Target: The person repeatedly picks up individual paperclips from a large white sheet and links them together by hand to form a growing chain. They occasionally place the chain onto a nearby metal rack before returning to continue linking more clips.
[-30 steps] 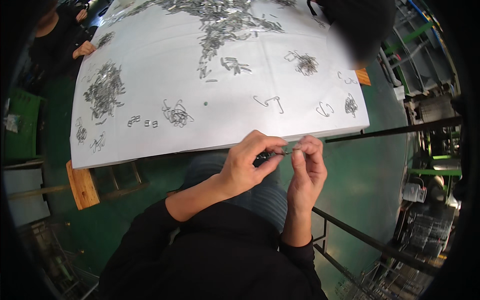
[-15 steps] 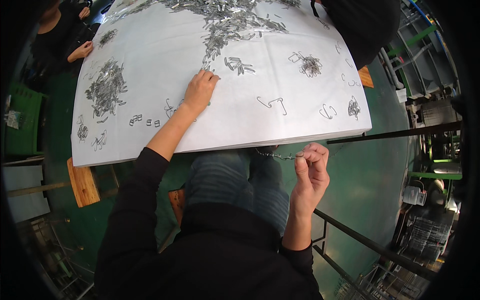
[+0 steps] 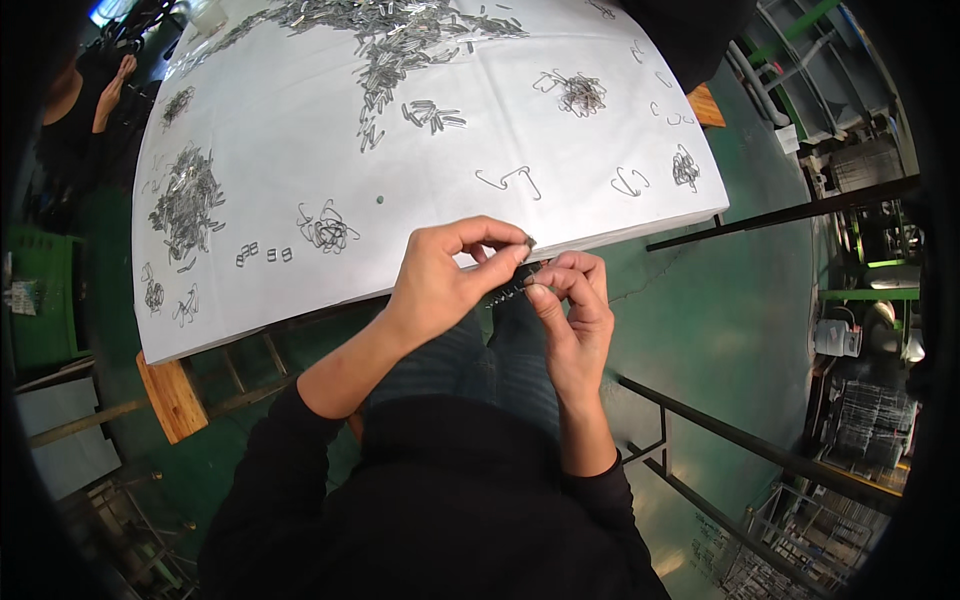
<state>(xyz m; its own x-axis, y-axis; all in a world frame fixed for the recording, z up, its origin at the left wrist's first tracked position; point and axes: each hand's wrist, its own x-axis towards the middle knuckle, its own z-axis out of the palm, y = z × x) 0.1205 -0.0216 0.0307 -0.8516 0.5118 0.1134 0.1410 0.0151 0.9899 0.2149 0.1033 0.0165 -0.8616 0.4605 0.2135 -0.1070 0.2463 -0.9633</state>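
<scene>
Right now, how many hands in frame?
3. Left hand and right hand meet at the table's near edge, pinching a small metal piece. A co-worker's hand shows far left. Others may be hidden.

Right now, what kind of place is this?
Likely a factory assembly floor: white-covered table heaped with small metal clips, green painted floor, metal racks. Both hands join small metal pieces.

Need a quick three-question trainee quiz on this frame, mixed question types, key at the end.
1. True or false: both hands meet just off the table's near edge.
2. What do the fingertips pinch? A) a small metal piece B) a green dot C) a wooden plank
3. Fill in: the table cover is ____.

Key:
1. True: left hand and right hand meet at the table edge.
2. A: a metal piece.
3. White.
</scene>
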